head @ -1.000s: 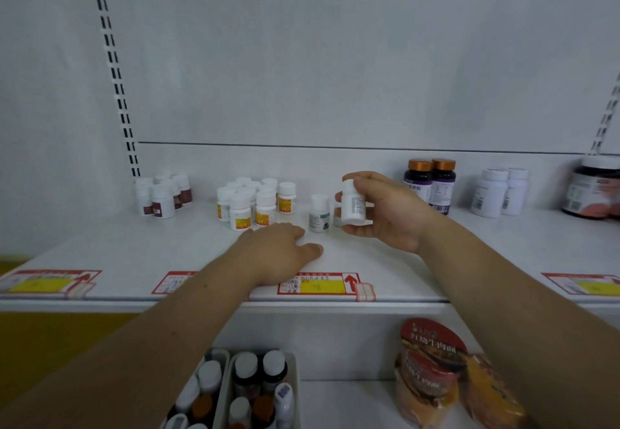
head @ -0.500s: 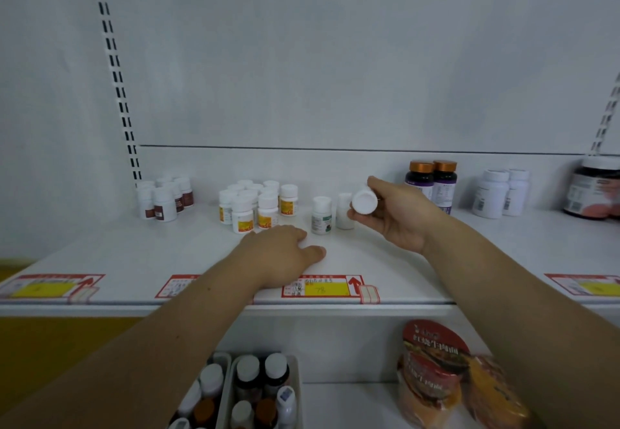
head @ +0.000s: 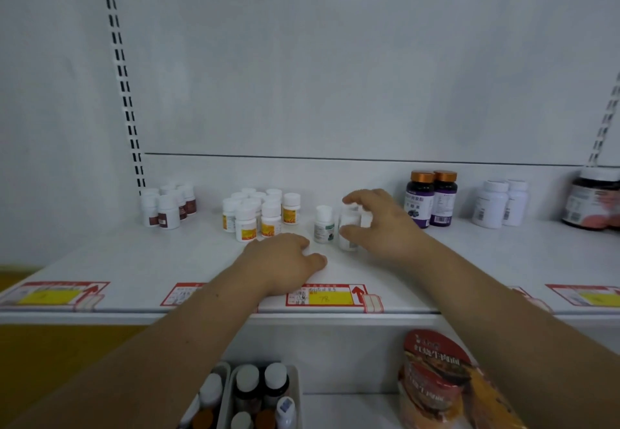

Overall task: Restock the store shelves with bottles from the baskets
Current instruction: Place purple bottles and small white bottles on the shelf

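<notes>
My right hand [head: 379, 224] curls round a small white bottle [head: 349, 232] that stands on the white shelf [head: 134, 260], thumb in front of it and fingers over its top. The bottle is blurred. Just left of it stands a white bottle with a green label [head: 324, 225]. My left hand [head: 285, 260] rests on the shelf near the front edge, fingers loosely curled and holding nothing. Below the shelf, white baskets [head: 228, 378] hold several bottles with white and brown caps.
Shelf groups from the left: white bottles with brown labels [head: 167, 208], white bottles with yellow labels [head: 260, 213], two dark purple bottles with orange caps [head: 432, 198], two larger white bottles [head: 500, 203], a dark jar [head: 593, 202]. A red and orange snack packet [head: 439, 381] lies below. Price tags line the shelf edge.
My right hand has turned the small white bottle upright and lowered it onto the shelf beside the green-labelled bottle. My left hand has stayed where it was.
</notes>
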`<state>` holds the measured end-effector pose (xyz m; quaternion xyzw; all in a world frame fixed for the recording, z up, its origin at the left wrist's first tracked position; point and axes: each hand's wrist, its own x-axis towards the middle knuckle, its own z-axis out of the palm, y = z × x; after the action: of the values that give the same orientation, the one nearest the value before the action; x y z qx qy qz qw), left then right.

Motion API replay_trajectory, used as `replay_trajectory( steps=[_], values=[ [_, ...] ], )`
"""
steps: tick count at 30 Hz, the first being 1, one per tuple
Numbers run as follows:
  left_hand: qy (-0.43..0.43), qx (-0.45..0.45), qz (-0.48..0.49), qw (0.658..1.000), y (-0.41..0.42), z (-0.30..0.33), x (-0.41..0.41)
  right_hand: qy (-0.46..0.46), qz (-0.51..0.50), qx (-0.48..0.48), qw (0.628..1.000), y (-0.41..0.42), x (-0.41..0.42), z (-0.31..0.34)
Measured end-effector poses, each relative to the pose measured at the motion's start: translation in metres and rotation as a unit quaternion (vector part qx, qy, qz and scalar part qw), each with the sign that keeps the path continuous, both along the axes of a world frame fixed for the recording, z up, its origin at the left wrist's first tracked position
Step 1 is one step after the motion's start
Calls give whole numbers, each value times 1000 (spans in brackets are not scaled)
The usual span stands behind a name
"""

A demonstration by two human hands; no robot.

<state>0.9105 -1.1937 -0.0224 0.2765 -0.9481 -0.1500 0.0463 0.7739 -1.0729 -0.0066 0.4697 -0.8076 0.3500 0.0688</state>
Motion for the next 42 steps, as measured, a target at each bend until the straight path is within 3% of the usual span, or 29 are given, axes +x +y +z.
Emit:
replay_trajectory(
  steps=[2,7,12,20,26,29,33,38,42],
  values=[
    [5,10,1,1000,-1,1,0,55,5,29,998,-6,3,5],
    [14,30,-3,999,-1,4,3,154,13,239,959,-33,-4,5],
    [14,33,-6,999,-3,3,4,221,9,242,945,-62,-32,2],
    [38,61,14,997,-3,7,4,244,0,236,941,-84,-65,0],
    [-10,33,9,999,-4,16,6,273,-16,223,936,-85,-61,8],
    [32,24,10,999,-9,28,16,290,-5,181,940,-84,-48,17],
    [197,-48,59,978,-48,39,36,192,81,56,976,-91,-11,25],
    [101,-113,67,986,-91,20,37,118,102,137,978,-104,28,17],
    [189,-80,17,979,-101,15,39,41,52,83,994,-107,37,14]
  ],
)
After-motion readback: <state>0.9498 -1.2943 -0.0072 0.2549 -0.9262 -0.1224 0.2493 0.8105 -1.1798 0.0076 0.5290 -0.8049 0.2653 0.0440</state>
